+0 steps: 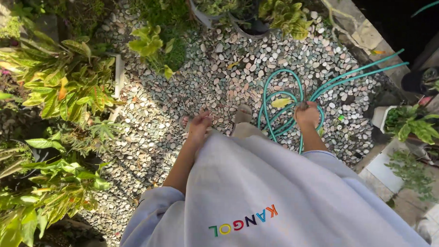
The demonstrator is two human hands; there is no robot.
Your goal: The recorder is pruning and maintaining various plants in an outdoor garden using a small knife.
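I look straight down over my pale lilac sweatshirt (275,198) at a bed of small pebbles (221,75). My right hand (307,114) is closed around a teal garden hose (278,99) that loops in coils on the pebbles and runs off to the upper right. My left hand (200,125) hangs at my side with the fingers loosely apart, holding nothing. One sandalled foot (242,114) shows between my hands.
Leafy green and yellow plants (60,84) crowd the left edge. Dark pots with plants (252,17) stand at the top. A potted plant (409,123) and paving slabs (388,168) lie on the right.
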